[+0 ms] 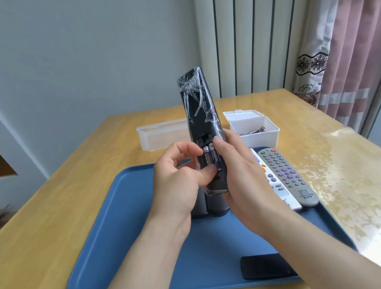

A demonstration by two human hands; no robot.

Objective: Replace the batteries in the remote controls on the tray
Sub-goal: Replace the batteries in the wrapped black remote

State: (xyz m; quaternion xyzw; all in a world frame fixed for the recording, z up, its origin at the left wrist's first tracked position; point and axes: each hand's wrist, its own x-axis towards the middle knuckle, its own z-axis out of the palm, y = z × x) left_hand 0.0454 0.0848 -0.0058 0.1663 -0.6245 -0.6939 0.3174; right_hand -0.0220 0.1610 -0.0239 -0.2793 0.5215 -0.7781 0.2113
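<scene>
Upright, black remote (202, 119) — left thumb (208, 174) on batteries (211, 157).

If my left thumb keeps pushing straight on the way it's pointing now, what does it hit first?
Most likely the batteries in the open compartment of the black remote. The left hand has its thumb tip right at their lower end, aimed toward the right hand behind, though depth is hard to judge.

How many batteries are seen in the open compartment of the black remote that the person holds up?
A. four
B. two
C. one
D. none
B: two batteries lie side by side in the open back of the black remote, held by the right hand while the left hand touches them.
</scene>
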